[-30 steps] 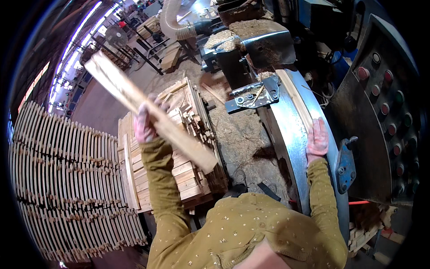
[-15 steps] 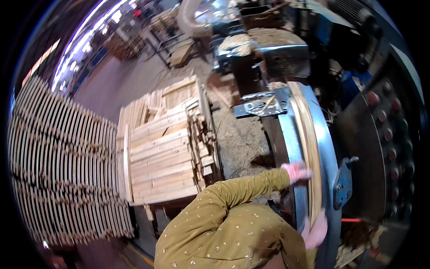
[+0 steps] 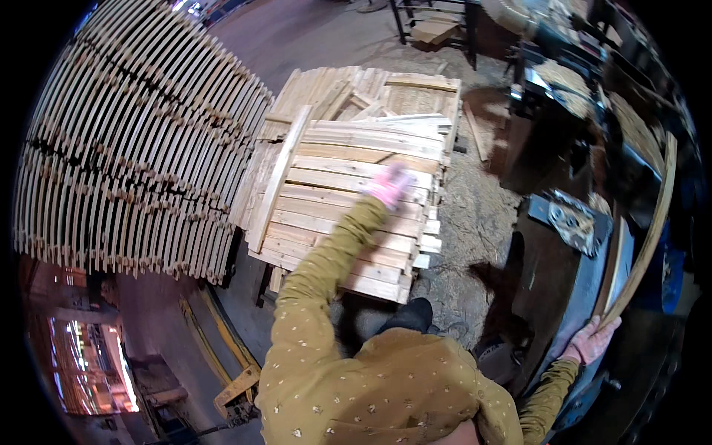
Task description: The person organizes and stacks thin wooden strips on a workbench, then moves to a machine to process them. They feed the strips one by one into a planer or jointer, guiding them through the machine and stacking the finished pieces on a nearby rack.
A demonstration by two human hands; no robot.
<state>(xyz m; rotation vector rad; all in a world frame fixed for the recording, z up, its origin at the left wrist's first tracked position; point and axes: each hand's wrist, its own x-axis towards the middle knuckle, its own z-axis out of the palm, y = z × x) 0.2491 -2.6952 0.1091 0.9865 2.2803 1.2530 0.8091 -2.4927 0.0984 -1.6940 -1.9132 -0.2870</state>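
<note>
My left hand (image 3: 389,187), in a pink glove, is over the right part of a stack of wooden slats (image 3: 326,197). Its fingers are smeared by motion, so I cannot tell whether it touches or grips a slat. My right hand (image 3: 591,341), also gloved in pink, is closed round the near end of a long wooden strip (image 3: 650,241). The strip points up and away beside the metal machine bed (image 3: 562,324). Another pale strip (image 3: 612,265) shows along that bed, left of the held one. Sawdust specks dot my olive sleeves.
A tall pile of stacked slats (image 3: 141,148) stands left of the work stack. A metal block (image 3: 569,221) sits on the machine bed. Sawdust covers the floor (image 3: 478,222) between stack and machine. A yellow pallet jack (image 3: 239,386) is at the lower left.
My view has turned left. My left hand has gone from the strip on the machine bed to the slat stack. My right hand now grips a strip's near end.
</note>
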